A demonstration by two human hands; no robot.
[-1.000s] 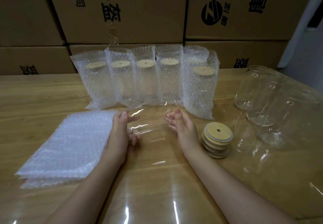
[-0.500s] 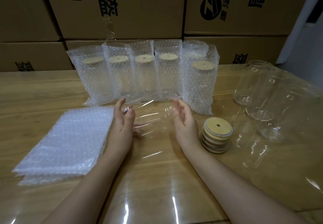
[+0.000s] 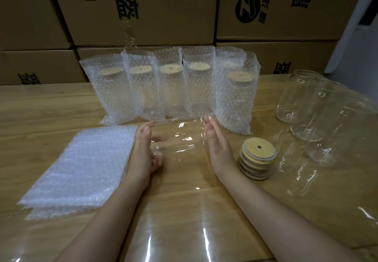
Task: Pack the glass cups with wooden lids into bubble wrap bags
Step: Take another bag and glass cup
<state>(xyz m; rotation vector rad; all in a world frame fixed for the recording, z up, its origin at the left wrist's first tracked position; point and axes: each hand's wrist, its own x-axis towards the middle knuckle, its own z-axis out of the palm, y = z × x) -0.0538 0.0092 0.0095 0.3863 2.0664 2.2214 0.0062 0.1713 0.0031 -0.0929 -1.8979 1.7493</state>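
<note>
Pale wood lids [image 3: 258, 158] are banded light and dark; brown boxes [image 3: 143, 10] are printed black; bags [image 3: 79, 169] are dotted white.

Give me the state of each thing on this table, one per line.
Glass cups with wooden lids in bubble wrap bags: lidded, bagged, upright.
Flat stack of bubble wrap bags: empty, lying flat.
Stack of round wooden lids: unused.
Bare clear glass cups: unlidded, unbagged.
Left hand: open.
Right hand: open.
</note>
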